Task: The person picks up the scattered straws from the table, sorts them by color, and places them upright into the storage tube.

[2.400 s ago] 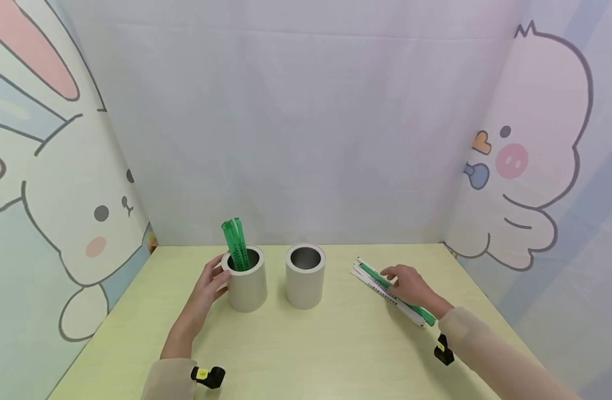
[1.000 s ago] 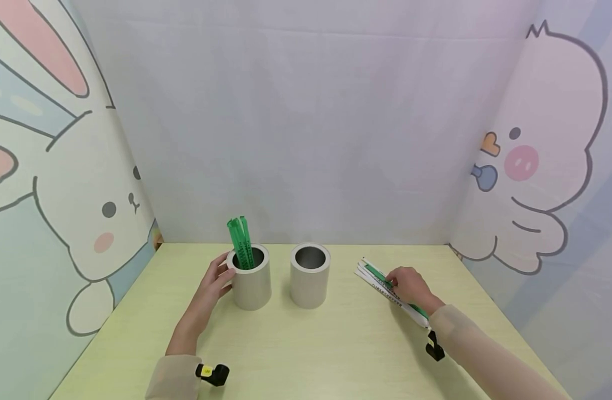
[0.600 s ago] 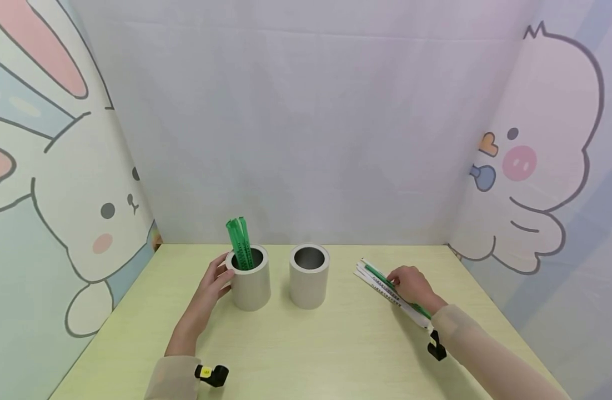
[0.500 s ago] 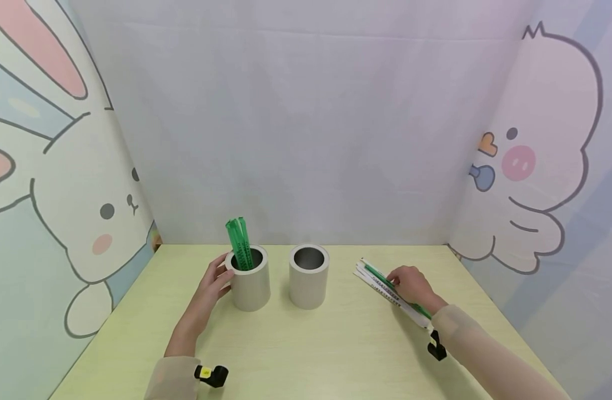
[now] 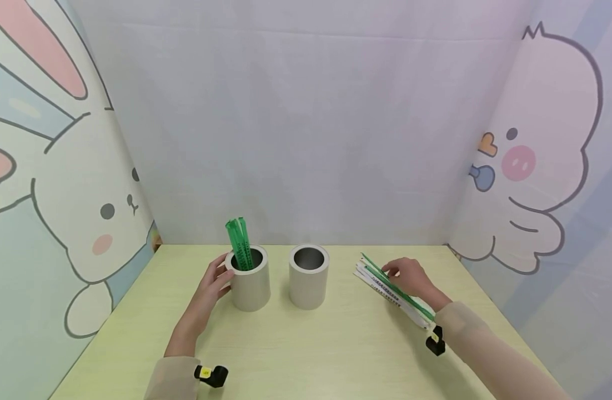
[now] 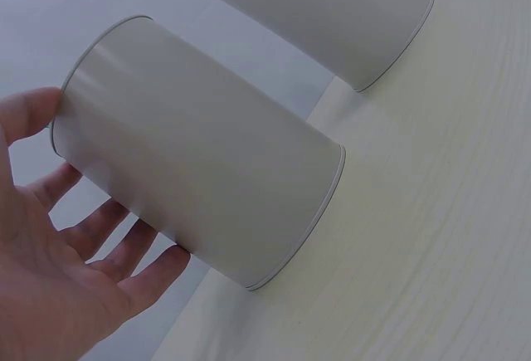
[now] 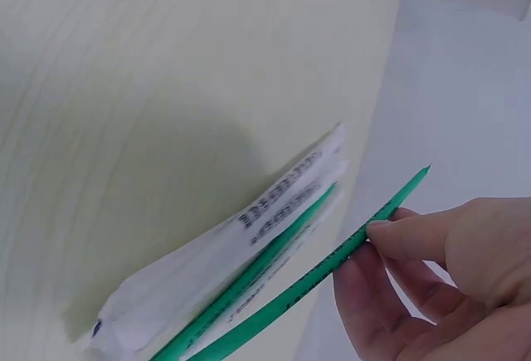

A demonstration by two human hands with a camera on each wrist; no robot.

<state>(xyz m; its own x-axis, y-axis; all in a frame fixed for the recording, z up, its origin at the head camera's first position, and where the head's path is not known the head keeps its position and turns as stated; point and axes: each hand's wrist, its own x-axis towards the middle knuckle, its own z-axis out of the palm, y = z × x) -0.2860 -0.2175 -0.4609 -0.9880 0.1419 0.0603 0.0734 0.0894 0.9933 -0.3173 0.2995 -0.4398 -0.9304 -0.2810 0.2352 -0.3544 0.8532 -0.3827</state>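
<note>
My left hand (image 5: 208, 286) holds the left beige cylindrical holder (image 5: 251, 291) by its side, thumb at the rim. In the left wrist view, fingertips press its wall. Green wrapped straws (image 5: 238, 244) stand leaning inside it. At the right, my right hand (image 5: 411, 278) pinches one green wrapped straw (image 7: 309, 282) between thumb and fingers, its near end raised off the pile. Below lie white wrapped straws (image 7: 191, 265) with dark print and another green straw (image 7: 249, 274) among them.
A second beige holder (image 5: 308, 289), with no straws showing in its grey mouth, stands right of the first. The pale wooden table (image 5: 306, 350) runs back to a plain cloth wall (image 5: 306, 139). Cartoon-printed panels flank both sides.
The right hand has closed on a green straw in the pile and lifted it slightly, moving a little up and away from the white ones. The left hand stays on its holder.
</note>
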